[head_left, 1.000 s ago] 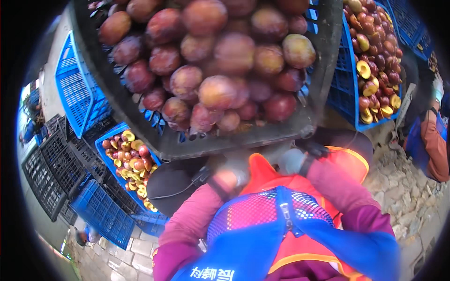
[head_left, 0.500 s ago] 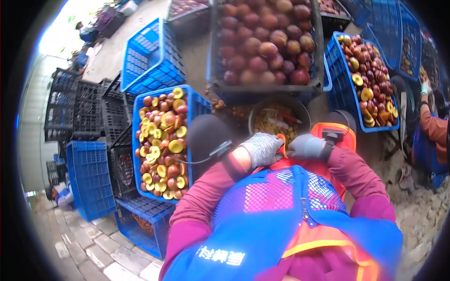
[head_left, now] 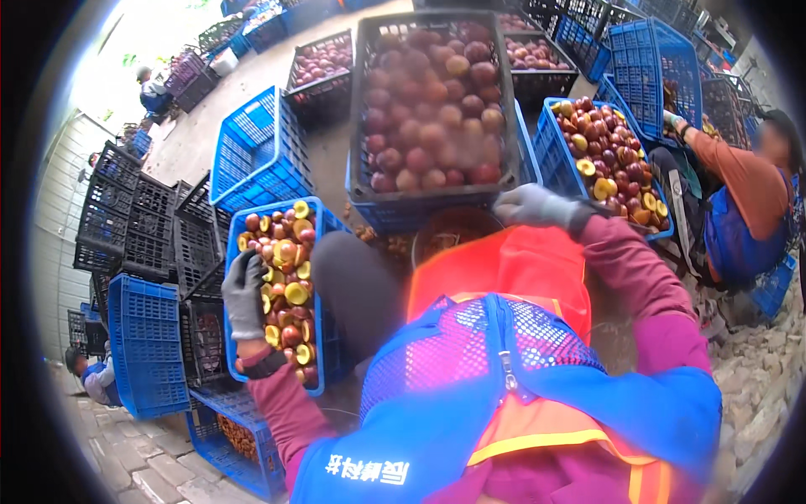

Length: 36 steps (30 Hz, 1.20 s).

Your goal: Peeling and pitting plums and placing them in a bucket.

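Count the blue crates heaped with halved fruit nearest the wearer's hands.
2: the left crate, at the left hand, and the right crate, beyond the right hand. More may be hidden farther back.

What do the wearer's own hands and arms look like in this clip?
The left hand wears a grey glove, the right hand a paler grey one. Each wrist has a dark band. The sleeves are dusty red along the forearms and purple higher up. Finer markings are too blurred to tell.

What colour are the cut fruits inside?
Yellow, on the cut fruits by the left hand; best in the head view.
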### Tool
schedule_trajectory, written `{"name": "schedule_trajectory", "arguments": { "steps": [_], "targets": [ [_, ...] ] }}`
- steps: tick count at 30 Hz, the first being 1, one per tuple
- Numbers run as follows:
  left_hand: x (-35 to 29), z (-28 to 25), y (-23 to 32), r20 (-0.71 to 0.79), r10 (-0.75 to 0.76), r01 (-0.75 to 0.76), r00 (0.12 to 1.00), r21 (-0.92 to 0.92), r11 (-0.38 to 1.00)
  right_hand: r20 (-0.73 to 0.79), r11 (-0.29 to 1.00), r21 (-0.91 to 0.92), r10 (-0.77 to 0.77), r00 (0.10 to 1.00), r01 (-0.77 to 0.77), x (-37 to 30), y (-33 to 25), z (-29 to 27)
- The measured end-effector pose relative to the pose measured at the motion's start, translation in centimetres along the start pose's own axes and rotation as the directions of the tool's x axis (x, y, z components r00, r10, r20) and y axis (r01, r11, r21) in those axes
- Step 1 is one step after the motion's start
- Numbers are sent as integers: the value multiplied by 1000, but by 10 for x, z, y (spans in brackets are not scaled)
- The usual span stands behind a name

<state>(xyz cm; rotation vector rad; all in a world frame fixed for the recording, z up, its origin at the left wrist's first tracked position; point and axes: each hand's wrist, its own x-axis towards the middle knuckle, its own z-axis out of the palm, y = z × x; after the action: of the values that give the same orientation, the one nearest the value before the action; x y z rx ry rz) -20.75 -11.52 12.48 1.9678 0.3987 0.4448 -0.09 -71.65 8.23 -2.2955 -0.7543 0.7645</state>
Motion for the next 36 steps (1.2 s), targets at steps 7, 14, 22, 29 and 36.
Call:
{"name": "schedule_trajectory", "arguments": {
  "steps": [7, 14, 22, 29, 36],
  "targets": [
    [-26, 283, 96, 760, 46, -410, 649, 298, 862, 1, 943, -297, 156, 988, -149, 126, 103, 139],
    [-124, 377, -62, 951, -295, -318, 95, 309, 896, -150, 924, -194, 304, 941, -330, 155, 130, 220],
    [-66, 392, -17, 942, -337, -477, 13, 302, 825, -76, 889, -121, 436, 897, -442, 209, 198, 263],
    [-18, 401, -17, 947, -206, -489, 246, 305, 817, -98, 911, 77, 411, 907, -404, 201, 160, 208],
    [-13, 394, -29, 971, -238, -524, 5, 205, 827, -294, 868, -269, 338, 894, -417, 203, 155, 233]
  ]
}}
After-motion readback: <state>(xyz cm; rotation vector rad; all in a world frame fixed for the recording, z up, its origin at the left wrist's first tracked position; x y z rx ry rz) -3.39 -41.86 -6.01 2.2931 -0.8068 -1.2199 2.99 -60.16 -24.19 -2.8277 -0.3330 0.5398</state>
